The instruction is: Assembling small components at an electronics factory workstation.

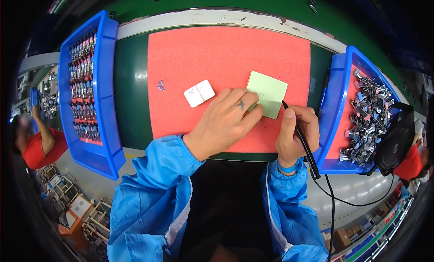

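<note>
A pale green sticky note pad (pixel 270 91) lies tilted on the red-pink mat, with faint dark marks at its left side. My left hand (pixel 227 119) rests over the pad's left edge, fingers curled and pressed against it; the fingertips are partly hidden. A black pen (pixel 302 137) is pinched in my right hand (pixel 296 131), slanting up and left. Its tip is at the pad's right edge; I cannot tell if it touches. Left of my left hand sits a white round-cornered block (pixel 199 93) with a dark mark and a line across it.
A red-pink mat (pixel 226 49) covers the green table. On the left, a blue tray (pixel 106 121) holds rows of small shiny metal pieces; another blue tray (pixel 332 112) at right holds a loose heap. Beside it hang a black mesh bag (pixel 395 140) and a black cable (pixel 333 207).
</note>
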`<act>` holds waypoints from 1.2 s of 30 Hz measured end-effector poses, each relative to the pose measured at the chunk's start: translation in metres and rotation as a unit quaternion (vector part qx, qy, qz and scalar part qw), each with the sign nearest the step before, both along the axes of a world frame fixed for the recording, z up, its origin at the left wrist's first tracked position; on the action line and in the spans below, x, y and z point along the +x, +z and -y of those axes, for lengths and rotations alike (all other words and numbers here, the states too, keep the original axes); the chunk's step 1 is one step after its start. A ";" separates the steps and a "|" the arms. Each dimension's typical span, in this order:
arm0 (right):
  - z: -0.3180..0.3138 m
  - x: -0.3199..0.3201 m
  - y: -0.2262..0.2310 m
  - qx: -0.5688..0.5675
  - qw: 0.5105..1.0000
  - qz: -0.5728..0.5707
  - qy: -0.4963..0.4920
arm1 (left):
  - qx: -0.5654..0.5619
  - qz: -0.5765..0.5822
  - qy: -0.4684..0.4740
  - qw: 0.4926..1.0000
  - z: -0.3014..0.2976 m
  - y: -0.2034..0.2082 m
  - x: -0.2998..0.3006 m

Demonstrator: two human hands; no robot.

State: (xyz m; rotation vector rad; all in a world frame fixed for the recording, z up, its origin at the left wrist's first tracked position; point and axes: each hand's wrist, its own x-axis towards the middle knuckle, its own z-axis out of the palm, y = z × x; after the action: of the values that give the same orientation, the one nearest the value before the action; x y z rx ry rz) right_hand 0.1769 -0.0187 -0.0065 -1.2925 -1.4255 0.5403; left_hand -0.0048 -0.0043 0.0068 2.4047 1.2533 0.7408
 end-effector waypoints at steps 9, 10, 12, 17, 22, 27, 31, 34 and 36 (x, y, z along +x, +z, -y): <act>0.031 0.017 -0.006 -0.028 0.995 -0.088 -0.039 | -0.063 -0.022 -0.066 0.996 -0.024 0.018 0.001; 0.033 0.017 -0.005 -0.041 0.993 -0.101 -0.040 | -0.068 -0.026 -0.070 0.995 -0.023 0.019 0.002; 0.031 0.015 0.001 -0.064 0.989 -0.134 -0.024 | -0.058 -0.032 -0.067 0.996 -0.020 0.020 0.004; 0.012 0.002 0.010 -0.141 0.965 -0.213 0.063 | -0.037 -0.006 -0.028 0.999 -0.006 0.009 0.006; -0.008 -0.019 -0.005 -0.132 0.979 -0.154 0.037 | -0.017 0.035 -0.004 0.999 -0.004 0.002 0.005; -0.008 -0.022 -0.008 -0.080 0.996 -0.044 0.003 | -0.019 0.042 -0.002 0.999 -0.005 -0.002 0.001; -0.007 -0.023 -0.007 -0.074 0.997 0.000 -0.003 | -0.006 0.050 -0.005 0.999 -0.003 -0.006 0.000; -0.007 -0.025 -0.007 -0.069 0.997 0.017 -0.009 | -0.003 0.038 -0.014 0.999 -0.003 -0.006 -0.002; -0.008 -0.024 -0.005 -0.069 0.997 0.034 -0.004 | -0.001 0.045 -0.014 0.999 -0.005 -0.007 -0.003</act>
State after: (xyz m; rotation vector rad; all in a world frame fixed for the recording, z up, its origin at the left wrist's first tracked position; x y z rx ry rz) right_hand 0.1525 -0.0110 -0.0113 -1.4366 -1.4584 0.6031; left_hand -0.0075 0.0003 0.0000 2.3543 1.1837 0.8287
